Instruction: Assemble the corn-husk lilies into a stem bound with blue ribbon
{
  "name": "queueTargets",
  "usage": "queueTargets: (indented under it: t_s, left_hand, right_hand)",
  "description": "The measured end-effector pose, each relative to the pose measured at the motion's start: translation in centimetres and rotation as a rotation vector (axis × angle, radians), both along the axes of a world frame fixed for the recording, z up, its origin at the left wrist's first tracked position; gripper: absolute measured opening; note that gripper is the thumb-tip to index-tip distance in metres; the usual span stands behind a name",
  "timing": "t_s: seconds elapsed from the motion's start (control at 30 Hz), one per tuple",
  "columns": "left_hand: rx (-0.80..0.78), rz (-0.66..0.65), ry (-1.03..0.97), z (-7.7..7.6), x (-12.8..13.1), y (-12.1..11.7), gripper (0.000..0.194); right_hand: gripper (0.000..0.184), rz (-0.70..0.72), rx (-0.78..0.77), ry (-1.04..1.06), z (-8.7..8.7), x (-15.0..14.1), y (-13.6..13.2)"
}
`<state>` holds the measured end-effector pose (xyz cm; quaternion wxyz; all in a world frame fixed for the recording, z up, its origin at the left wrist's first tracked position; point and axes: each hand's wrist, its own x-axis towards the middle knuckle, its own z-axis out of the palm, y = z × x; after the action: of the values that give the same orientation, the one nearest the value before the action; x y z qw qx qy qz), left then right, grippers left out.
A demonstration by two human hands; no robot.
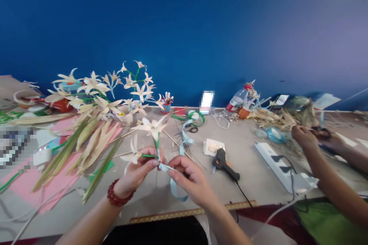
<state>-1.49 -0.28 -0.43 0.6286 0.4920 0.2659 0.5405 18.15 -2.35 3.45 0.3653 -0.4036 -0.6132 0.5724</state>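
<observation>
My left hand [140,170], with a red bead bracelet [116,195] at its wrist, is closed on the stem of a cream-coloured artificial flower [153,130]. A second bloom [132,151] branches off to the left on a green-wrapped stem. Between the thumb and fingers of my right hand [186,176] is pinched a light blue ribbon [166,167], drawn tight from the stem where both hands meet. The ribbon's loose length hangs in a loop below my right hand, and a curled light blue length [186,134] lies behind it.
A hot glue gun [225,164] lies right of my hands, with a white power strip [280,168] beyond. Finished flowers [106,92] stand back left, above dried husks [92,145] and pink paper [31,187]. At right, another person's hands [306,138] hold dark-handled scissors. A wooden ruler [172,214] edges the table.
</observation>
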Motion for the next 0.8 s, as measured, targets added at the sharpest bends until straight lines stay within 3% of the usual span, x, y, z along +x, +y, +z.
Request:
queueTargets:
  t_s: [0.1, 0.17, 0.27, 0.37, 0.6, 0.8]
  left_hand:
    - [0.008, -0.03, -0.101, 0.5, -0.4, -0.1, 0.017]
    - [0.039, -0.04, -0.135, 0.8, -0.9, -0.3, 0.016]
    - [0.128, -0.061, -0.111, 0.9, -1.6, -0.8, 0.016]
    - [0.179, -0.116, -0.095, 0.5, -2.0, -1.1, 0.017]
    - [0.165, -0.07, -0.019, -0.7, -2.9, -1.2, 0.019]
    - [0.213, -0.045, -0.1, -1.0, -3.1, -1.1, 0.02]
  right_hand:
    - [0.021, 0.032, 0.075, -0.027, -0.7, 0.5, 0.1]
    - [0.019, 0.015, 0.208, -0.074, -1.7, 1.0, 0.7]
    - [0.023, -0.141, 0.426, -0.156, -3.4, 2.4, 2.1]
    - [0.028, -0.301, 0.446, -0.244, -4.3, 4.1, 3.6]
    - [0.02, -0.342, 0.35, -0.335, -3.1, 6.5, 9.0]
    - [0.019, -0.438, 0.429, -0.391, -1.9, 6.8, 13.3]
